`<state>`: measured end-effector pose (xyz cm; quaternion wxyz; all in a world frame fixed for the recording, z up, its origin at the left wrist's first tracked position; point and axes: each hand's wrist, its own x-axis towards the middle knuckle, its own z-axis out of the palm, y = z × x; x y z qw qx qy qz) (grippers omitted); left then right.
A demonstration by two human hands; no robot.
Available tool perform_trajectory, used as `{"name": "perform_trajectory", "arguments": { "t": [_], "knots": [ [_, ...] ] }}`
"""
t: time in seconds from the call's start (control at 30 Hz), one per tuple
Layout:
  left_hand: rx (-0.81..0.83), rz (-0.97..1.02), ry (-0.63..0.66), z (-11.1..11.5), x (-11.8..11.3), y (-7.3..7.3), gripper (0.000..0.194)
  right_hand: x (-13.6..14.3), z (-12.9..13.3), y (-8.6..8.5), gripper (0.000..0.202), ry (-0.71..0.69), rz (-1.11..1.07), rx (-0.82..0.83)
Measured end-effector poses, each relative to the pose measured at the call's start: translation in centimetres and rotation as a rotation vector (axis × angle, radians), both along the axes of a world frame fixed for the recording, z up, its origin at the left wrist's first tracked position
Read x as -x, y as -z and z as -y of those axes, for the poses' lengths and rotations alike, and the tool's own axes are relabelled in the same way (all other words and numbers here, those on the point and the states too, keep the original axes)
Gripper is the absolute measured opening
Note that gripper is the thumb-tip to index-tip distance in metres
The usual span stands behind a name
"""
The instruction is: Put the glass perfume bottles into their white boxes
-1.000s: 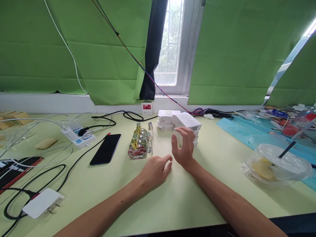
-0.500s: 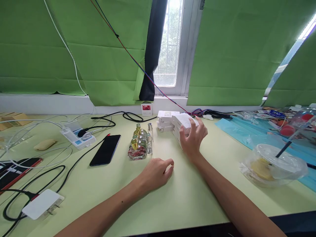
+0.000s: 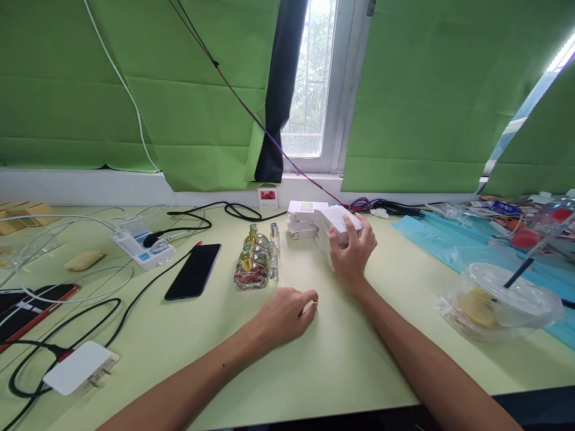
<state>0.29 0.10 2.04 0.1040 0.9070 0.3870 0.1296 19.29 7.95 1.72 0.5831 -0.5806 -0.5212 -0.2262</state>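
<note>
My right hand (image 3: 353, 250) has its thumb and fingers around the near end of a stack of white boxes (image 3: 324, 236). Just left of that stack lie more white boxes (image 3: 302, 228), piled flat. My left hand (image 3: 288, 311) rests on the table, its fingers curled and mostly hidden; thumb and index tips come near each other, and whether they hold anything is unclear. Beyond it and to the left stand several glass bottles with gold caps (image 3: 250, 276) in a row, with slim clear bottles with silver caps (image 3: 272, 268) along their right side.
A black phone (image 3: 193, 272), a power strip (image 3: 146, 250), a white charger (image 3: 81, 367) and cables lie on the left. At the right are a bagged plastic cup (image 3: 494, 299) and a blue sheet (image 3: 431, 236). A small picture card (image 3: 268, 198) stands by the wall.
The fingers of my right hand have bent down closer around the box stack. My left hand has hardly moved. The whole view has shifted very slightly.
</note>
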Motion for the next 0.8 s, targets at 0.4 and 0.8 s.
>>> {"name": "perform_trajectory", "arguments": {
  "t": [0.4,0.8],
  "knots": [
    [-0.067,0.153,0.006,-0.1,0.0,0.6,0.022,1.0,1.1,-0.7,0.03,-0.212,0.078,-0.207],
    [-0.17,0.607,-0.133,-0.7,0.2,-0.1,0.017,2.9,3.3,-0.5,0.031,-0.579,0.061,-0.225]
  ]
}}
